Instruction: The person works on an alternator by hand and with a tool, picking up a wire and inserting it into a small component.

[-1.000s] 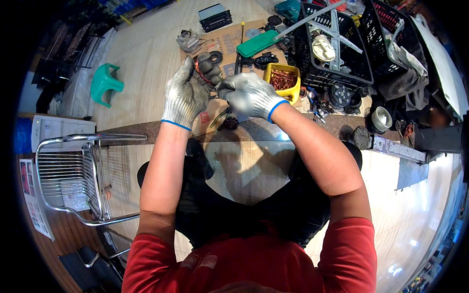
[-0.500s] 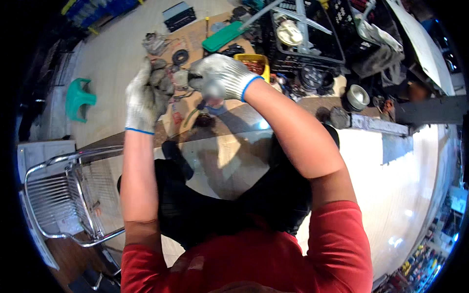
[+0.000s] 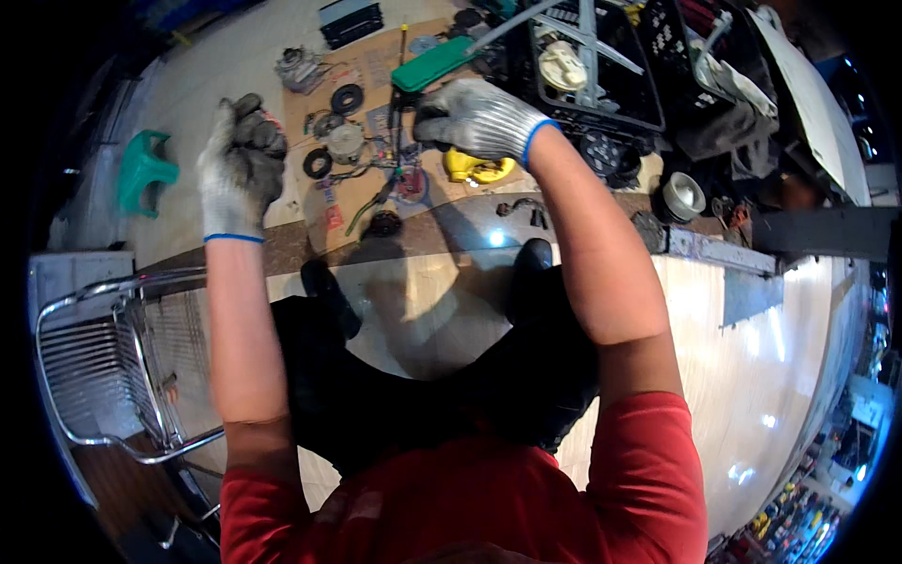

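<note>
Both my hands wear white knit gloves with blue cuffs and dark, soiled palms. My left hand (image 3: 242,164) is raised at the left side of the cardboard, its fingers curled inward; whatever lies in them is hidden. To the right, my right hand (image 3: 479,120) hovers over the cardboard beside a green flat-headed tool (image 3: 432,66). Its fingers are bent together, and I cannot make out what they hold. Between the hands lie a pale round motor-like part (image 3: 345,142), black rings (image 3: 347,100) and wires. A yellow piece (image 3: 477,167) sits just below my right wrist.
Black crates (image 3: 648,120) holding parts stand at the far right, near a white cup-like part (image 3: 684,195). A green stool (image 3: 147,174) and a metal chair (image 3: 113,367) are on the left. A grey metal part (image 3: 301,70) and a dark box (image 3: 350,23) lie farther off.
My hands have moved apart, left hand to the left and right hand to the right. The parts between them now show more fully. The yellow piece appears nearer to me and in a different shape.
</note>
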A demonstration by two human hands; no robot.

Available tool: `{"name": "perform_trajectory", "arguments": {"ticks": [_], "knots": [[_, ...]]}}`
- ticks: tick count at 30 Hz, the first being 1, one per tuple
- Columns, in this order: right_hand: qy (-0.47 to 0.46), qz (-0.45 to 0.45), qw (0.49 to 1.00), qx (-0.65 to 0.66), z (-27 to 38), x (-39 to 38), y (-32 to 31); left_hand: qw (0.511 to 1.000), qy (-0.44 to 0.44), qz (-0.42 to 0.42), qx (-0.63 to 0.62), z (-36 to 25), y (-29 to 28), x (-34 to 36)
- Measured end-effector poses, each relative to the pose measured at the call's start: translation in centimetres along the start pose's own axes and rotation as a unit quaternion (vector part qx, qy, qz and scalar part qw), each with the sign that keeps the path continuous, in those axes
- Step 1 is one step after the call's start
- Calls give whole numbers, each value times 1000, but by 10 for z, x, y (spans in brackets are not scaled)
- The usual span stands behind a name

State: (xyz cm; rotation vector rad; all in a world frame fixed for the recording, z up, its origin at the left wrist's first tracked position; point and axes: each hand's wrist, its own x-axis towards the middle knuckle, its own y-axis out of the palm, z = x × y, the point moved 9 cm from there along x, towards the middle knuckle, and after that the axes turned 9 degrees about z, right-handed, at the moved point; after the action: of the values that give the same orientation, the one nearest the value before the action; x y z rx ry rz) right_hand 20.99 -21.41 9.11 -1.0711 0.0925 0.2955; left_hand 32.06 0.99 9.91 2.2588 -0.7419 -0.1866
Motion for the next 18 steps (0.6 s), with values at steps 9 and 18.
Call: {"name": "perform_trajectory", "arguments": {"ticks": [9,18], "knots": [[97,-46,993,57,-3,-8,-13,990,-128,-59,31,49,15,-12],[-84,-94,966,227,26,2,-16,987,-146,50,40,63,40,-15]]}}
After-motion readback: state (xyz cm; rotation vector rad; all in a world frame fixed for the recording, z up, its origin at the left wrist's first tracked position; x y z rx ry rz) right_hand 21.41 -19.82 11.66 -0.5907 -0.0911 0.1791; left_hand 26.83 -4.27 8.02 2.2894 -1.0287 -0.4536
